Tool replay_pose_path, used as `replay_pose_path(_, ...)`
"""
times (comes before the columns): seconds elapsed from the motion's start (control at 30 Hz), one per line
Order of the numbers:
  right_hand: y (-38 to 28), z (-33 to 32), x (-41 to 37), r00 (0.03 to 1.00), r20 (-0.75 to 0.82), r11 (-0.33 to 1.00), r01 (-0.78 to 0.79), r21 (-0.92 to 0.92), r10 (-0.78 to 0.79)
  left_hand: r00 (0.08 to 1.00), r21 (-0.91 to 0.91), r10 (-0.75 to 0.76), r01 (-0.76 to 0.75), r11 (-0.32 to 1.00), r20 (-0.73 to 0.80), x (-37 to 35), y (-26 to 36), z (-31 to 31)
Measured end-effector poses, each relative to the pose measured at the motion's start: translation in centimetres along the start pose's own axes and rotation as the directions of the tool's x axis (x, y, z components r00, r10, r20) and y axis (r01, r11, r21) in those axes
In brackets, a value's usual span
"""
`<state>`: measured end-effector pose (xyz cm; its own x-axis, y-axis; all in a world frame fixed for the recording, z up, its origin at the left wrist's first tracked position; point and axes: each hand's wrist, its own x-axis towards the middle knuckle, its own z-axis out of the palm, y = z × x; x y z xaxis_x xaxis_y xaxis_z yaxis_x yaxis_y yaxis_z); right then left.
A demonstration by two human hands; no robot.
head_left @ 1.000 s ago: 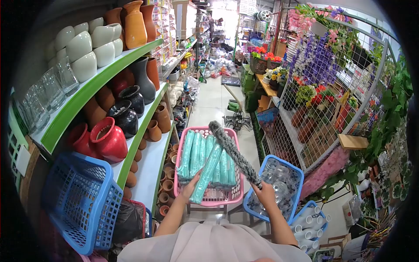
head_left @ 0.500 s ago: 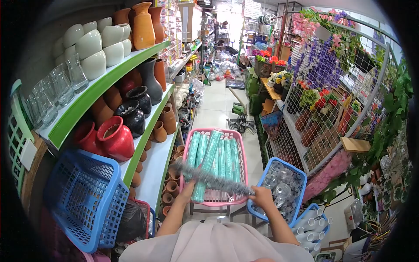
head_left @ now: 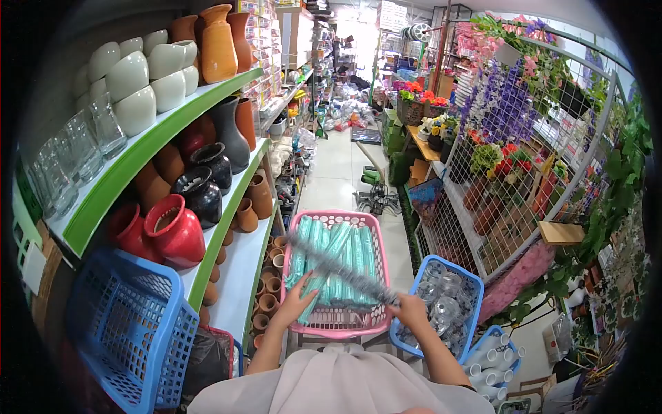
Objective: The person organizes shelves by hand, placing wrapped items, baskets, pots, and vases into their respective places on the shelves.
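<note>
A pink basket [head_left: 338,332] holds several long green packets [head_left: 357,261] in clear wrap. My right hand [head_left: 409,310] is closed around the lower right end of a grey fuzzy duster-like stick [head_left: 345,273], which slants over the basket and is blurred by motion. My left hand [head_left: 298,301] is at the basket's near left side, fingers spread against the lower end of a slanting green packet [head_left: 323,273]. Whether the fingers grip that packet is hard to make out.
Right of the pink basket stands a blue basket [head_left: 474,303] of clear glassware. A tilted blue basket [head_left: 131,324] is at the left, under shelves [head_left: 158,131] of vases and bowls. A wire rack [head_left: 524,159] with artificial flowers stands right.
The slanting green packet sits lower and further left, with my left hand now more spread beside its end. The grey stick has tilted more steeply. The view has shifted slightly.
</note>
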<state>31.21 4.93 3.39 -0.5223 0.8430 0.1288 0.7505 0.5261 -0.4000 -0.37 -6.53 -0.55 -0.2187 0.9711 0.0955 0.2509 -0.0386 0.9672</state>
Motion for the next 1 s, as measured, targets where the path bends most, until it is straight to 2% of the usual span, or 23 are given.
replay_pose_path(0.03, 0.2, 0.2, 0.1, 1.0, -0.008, 1.0, -0.007, -0.002, 0.007, 0.999, 0.105, -0.048, 0.048, 0.993, -0.001, 0.1, 1.4, -0.2)
replay_pose_path(0.07, 0.6, 0.8, 0.2, 1.0, 0.004, 1.0, 0.019, -0.023, -0.019, 0.998, 0.196, 0.014, -0.001, 0.981, -0.063, -0.3, 2.9, 0.0)
replay_pose_path(0.1, 0.8, 1.3, 0.4, 0.999, 0.021, 0.998, 0.047, -0.043, -0.046, 0.998, 0.195, 0.016, -0.004, 0.981, -0.058, 0.1, 3.4, -0.1)
replay_pose_path(0.13, 0.9, 1.8, 1.1, 0.992, 0.008, 0.992, -0.122, -0.04, 0.122, 0.995, 0.24, 0.024, -0.001, 0.971, -0.094, 0.5, 3.7, -0.1)
replay_pose_path(0.17, 1.0, 2.2, 1.3, 0.992, 0.007, 0.991, -0.126, -0.042, 0.127, 0.991, 0.284, 0.032, 0.006, 0.959, -0.129, 0.8, 3.7, -0.1)
replay_pose_path(0.2, 0.6, 2.2, 1.6, 0.977, -0.068, 0.978, -0.2, 0.05, 0.203, 0.977, 0.342, 0.127, -0.061, 0.938, -0.174, 1.1, 3.4, 0.0)
replay_pose_path(0.23, 0.0, 2.2, 1.9, 0.949, -0.137, 0.954, -0.263, 0.148, 0.283, 0.977, 0.343, 0.129, -0.064, 0.937, -0.17, 1.6, 3.1, 0.0)
replay_pose_path(0.3, -0.6, 2.7, 1.8, 0.955, -0.099, 0.959, -0.271, 0.089, 0.279, 0.962, 0.371, 0.181, -0.096, 0.924, -0.203, 2.2, 2.6, 0.2)
replay_pose_path(0.37, -0.5, 3.6, 1.6, 0.999, 0.048, 0.999, 0.014, -0.052, -0.012, 0.966, 0.389, 0.147, -0.055, 0.92, -0.211, 3.4, 0.0, 0.0)
replay_pose_path(0.43, -0.4, 4.0, 2.3, 0.998, 0.062, 0.999, -0.023, -0.032, 0.025, 0.966, 0.406, 0.111, -0.007, 0.914, -0.233, 3.6, 0.4, -0.1)
replay_pose_path(0.5, 0.2, 5.0, 3.5, 0.939, -0.074, 0.933, -0.322, 0.162, 0.337, 0.958, 0.283, 0.166, -0.096, 0.954, -0.234, 3.3, 0.8, -0.3)
replay_pose_path(0.57, -0.6, 4.0, 4.5, 0.929, -0.114, 0.929, -0.331, 0.169, 0.352, 0.963, 0.285, 0.127, -0.055, 0.957, -0.239, 2.9, 1.3, -0.5)
replay_pose_path(0.63, -1.4, 3.5, 4.7, 0.908, -0.227, 0.933, -0.319, 0.166, 0.351, 0.964, 0.171, 0.057, -0.012, 0.985, -0.261, 2.6, 1.3, -0.7)
replay_pose_path(0.67, -1.9, 3.3, 4.6, 0.925, -0.152, 0.93, -0.32, 0.18, 0.347, 0.963, 0.172, 0.052, -0.006, 0.985, -0.265, 2.4, 1.2, -0.8)
replay_pose_path(0.7, -1.6, 3.9, 4.5, 0.928, -0.146, 0.931, -0.316, 0.181, 0.343, 0.957, 0.078, 0.03, -0.008, 0.997, -0.287, 2.3, 1.0, -0.8)
replay_pose_path(0.73, -1.0, 5.0, 4.4, 0.955, -0.229, 0.978, -0.161, 0.134, 0.189, 0.95, -0.018, 0.007, -0.013, 1.0, -0.311, 2.3, 0.8, -0.8)
replay_pose_path(0.77, -0.4, 6.0, 4.4, 0.953, -0.302, 0.997, -0.002, 0.075, 0.025, 0.947, -0.017, 0.003, -0.009, 1.0, -0.322, 2.2, 0.4, -0.8)
replay_pose_path(0.8, -0.6, 6.3, 4.3, 0.961, -0.272, 0.998, 0.033, -0.044, -0.044, 0.943, -0.116, 0.046, -0.089, 0.989, -0.329, 2.1, 0.2, -0.8)
replay_pose_path(0.83, -0.6, 6.5, 4.1, 0.963, -0.265, 0.998, 0.047, -0.042, -0.056, 0.936, -0.212, 0.088, -0.168, 0.963, -0.341, 1.8, 0.1, -0.8)
replay_pose_path(0.9, -0.9, 6.6, 3.7, 0.956, -0.271, 0.986, 0.077, -0.147, -0.116, 0.925, -0.185, 0.094, -0.172, 0.968, -0.368, 0.9, 0.1, -0.7)
replay_pose_path(1.0, -0.7, 6.8, 3.7, 0.954, -0.277, 0.988, 0.082, -0.131, -0.116, 0.924, -0.217, 0.082, -0.173, 0.961, -0.374, -0.6, 1.2, 0.0)
